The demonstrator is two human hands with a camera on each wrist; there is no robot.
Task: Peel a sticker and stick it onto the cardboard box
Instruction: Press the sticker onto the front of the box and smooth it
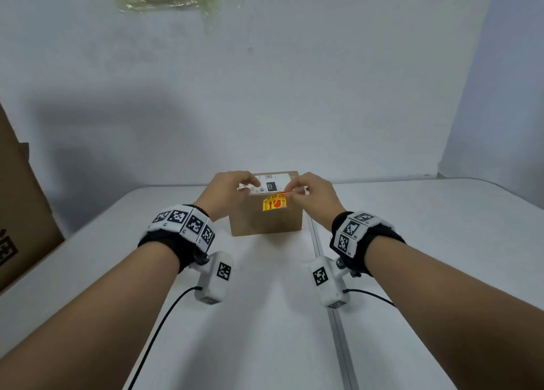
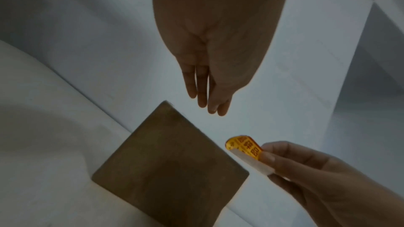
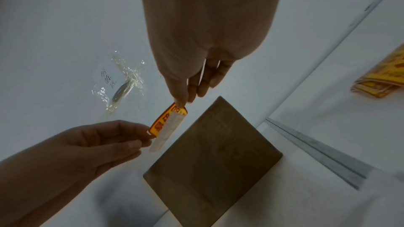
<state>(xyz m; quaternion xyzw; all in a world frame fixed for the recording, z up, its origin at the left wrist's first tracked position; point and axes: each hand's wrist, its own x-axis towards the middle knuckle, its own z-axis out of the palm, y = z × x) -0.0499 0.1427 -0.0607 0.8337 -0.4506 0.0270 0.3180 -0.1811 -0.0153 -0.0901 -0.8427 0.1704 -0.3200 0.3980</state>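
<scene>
Head view shows both hands just above the cardboard box [image 1: 266,213] on the bench [image 1: 412,242], right hand [image 1: 313,194] pinching the yellow sticker [image 1: 275,202], left hand [image 1: 228,191] pinching its backing. Thin and floppy, the sticker looks likely to curl and cling to itself, so hold it by the edges.

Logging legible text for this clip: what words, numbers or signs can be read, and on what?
"122": white shipping label on top of the cardboard box.
"碎品" with an up arrow: yellow sticker, pinched by the right hand; smaller print unreadable.
Handwriting on the wall: illegible.
Square coded markers: wristbands.
</scene>
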